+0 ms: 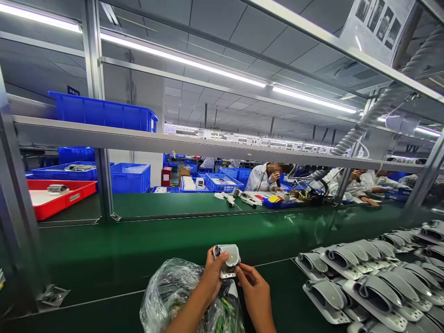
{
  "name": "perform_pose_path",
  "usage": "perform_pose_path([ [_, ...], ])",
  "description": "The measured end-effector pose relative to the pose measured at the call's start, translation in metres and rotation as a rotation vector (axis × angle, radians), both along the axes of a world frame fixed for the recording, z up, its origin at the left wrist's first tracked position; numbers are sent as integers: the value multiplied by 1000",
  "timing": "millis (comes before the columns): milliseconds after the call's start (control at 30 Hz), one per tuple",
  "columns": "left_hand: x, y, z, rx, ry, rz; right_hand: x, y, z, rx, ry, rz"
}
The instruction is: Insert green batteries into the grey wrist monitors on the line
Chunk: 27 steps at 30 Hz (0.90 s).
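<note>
Left hand (pixel 212 273) and right hand (pixel 255 284) raised together, each grip pinching small grey housing (pixel 229 259) over plastic bag (pixel 173 291)

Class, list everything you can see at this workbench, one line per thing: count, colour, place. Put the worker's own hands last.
grey part: one, grey, held up over the bench, centre
plastic bag: one, clear, on the bench under the hands
grey shells: many, grey, in rows at right
bench: one, green, across the front
red tray: one, red, far left, with a small grey item in it
blue crates: several, blue, behind and on the shelf
co-workers: at least two, white coats, far side
hose: one, grey, ribbed, upper right
left hand: one, grips the grey part
right hand: one, fingers touch the part's lower edge
</note>
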<state>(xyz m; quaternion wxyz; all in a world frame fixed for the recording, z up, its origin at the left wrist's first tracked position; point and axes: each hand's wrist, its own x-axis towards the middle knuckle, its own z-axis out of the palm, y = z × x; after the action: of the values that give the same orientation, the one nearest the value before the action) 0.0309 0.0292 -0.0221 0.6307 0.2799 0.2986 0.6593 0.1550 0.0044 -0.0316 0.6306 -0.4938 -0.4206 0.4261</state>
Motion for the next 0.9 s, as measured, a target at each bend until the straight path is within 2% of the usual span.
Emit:
perform_pose_path([
  [100,0,-1,1,16,-7,-17,1,2,0,-2,11,-20],
  [267,-1,-6,14,-37,-18,6,0,0,4,-59,196,-24],
  [367,-1,-8,19,-64,-19,19,-2,-2,4,-51,230,-2],
  [600,0,-7,20,-70,-19,15,-1,-3,5,12,230,-29],
  [667,-1,-7,20,-79,1,7,0,-4,6,42,155,16],
  [767,-1,-8,21,-79,17,11,1,-6,7,121,-100,72],
  [900,-1,-7,18,-77,24,2,1,-7,7,80,-270,57],
])
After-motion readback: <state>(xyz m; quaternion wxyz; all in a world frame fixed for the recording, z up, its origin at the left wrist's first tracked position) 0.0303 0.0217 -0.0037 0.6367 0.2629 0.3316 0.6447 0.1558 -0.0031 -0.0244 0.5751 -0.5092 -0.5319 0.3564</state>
